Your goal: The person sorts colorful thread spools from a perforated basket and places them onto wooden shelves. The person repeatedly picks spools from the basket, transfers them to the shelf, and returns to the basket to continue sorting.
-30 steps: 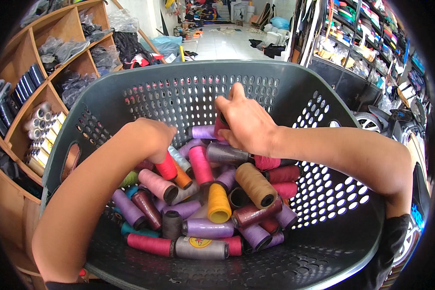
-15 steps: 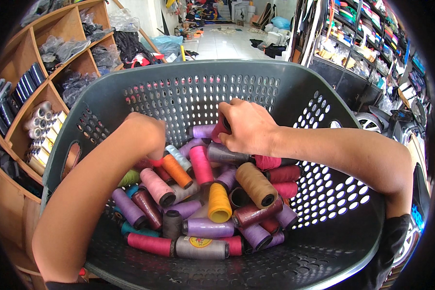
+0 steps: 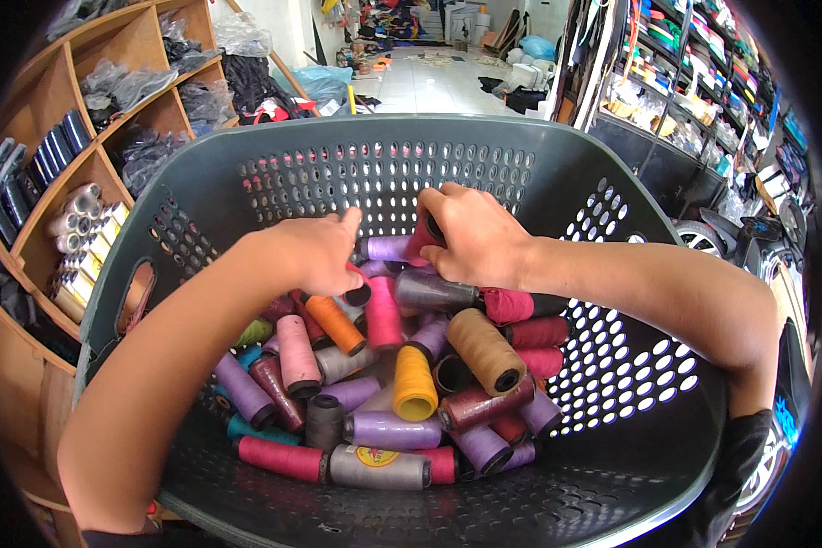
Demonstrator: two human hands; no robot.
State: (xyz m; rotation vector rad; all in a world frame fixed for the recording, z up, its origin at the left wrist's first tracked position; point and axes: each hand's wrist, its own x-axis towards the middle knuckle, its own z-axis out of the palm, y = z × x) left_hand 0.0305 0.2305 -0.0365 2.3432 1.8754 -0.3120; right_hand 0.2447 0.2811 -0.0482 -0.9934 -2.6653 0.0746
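My right hand (image 3: 475, 233) grips a dark red thread spool (image 3: 420, 243) near the far wall of a dark perforated plastic basket (image 3: 192, 173). Just left of it, my left hand (image 3: 306, 256) is closed around a red spool whose dark end (image 3: 358, 294) pokes out below the thumb; the palm hides most of it. Many thread spools lie heaped beneath, among them a bright pink spool (image 3: 384, 310), an orange spool (image 3: 333, 321), a dark grey spool (image 3: 434, 290), a tan spool (image 3: 484, 347) and a yellow spool (image 3: 415, 382).
Wooden shelving (image 3: 59, 87) with plastic-wrapped goods stands on the left. On the right are a crowded dark rack (image 3: 653, 137) and a motorbike's wheel (image 3: 699, 237). Beyond the basket, a white tiled floor (image 3: 420, 82) runs back toward piled items.
My left hand has risen from the heap and moved right, bringing the red spool with it toward the right hand. The right hand keeps its spool in almost the same place.
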